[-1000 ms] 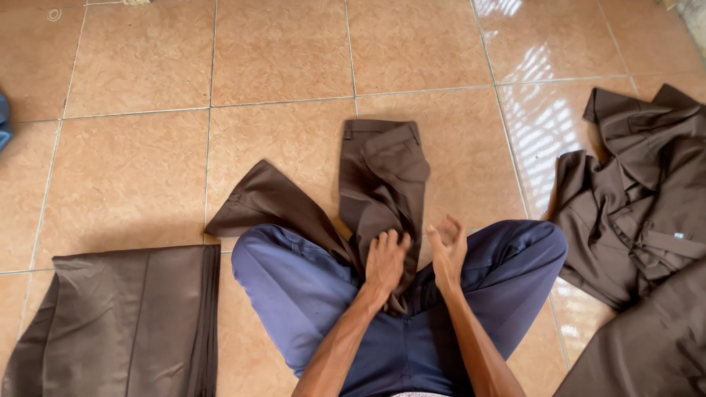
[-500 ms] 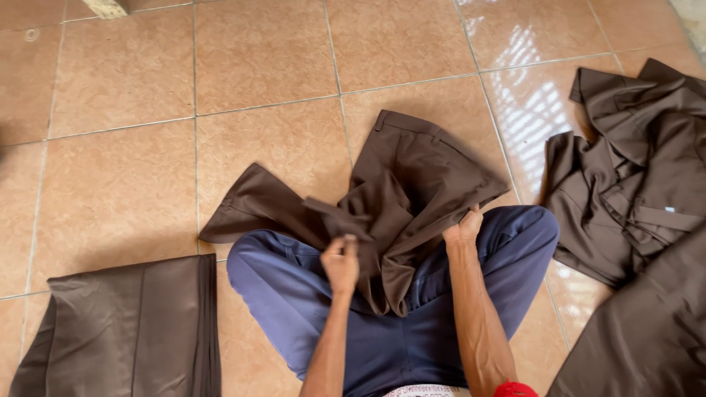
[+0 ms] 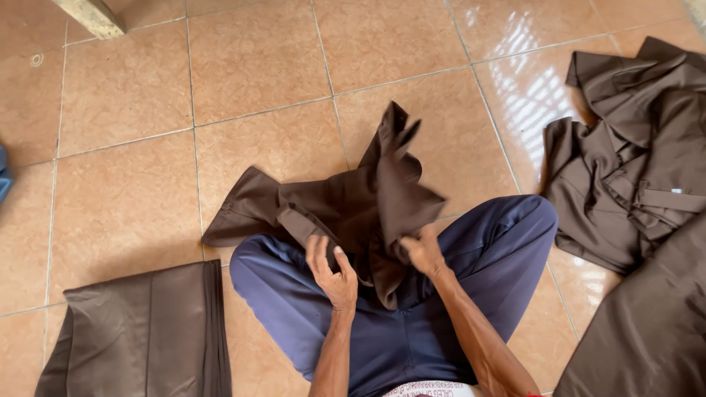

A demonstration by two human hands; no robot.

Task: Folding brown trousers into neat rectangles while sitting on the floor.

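Over lap: left hand (image 3: 334, 270), right hand (image 3: 419, 250) both clamped on brown trousers (image 3: 353, 206).

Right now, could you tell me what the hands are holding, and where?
Both hands, left and right, grip the brown trousers at their near, bunched end.

A small pale label (image 3: 677, 191) is seen sewn on the heaped brown garment (image 3: 632, 169) at the right edge of the tiled floor (image 3: 257, 66). A white waistband strip printed in dark letters (image 3: 429, 388) is seen at the bottom edge. No packages, signs or screens are shown.
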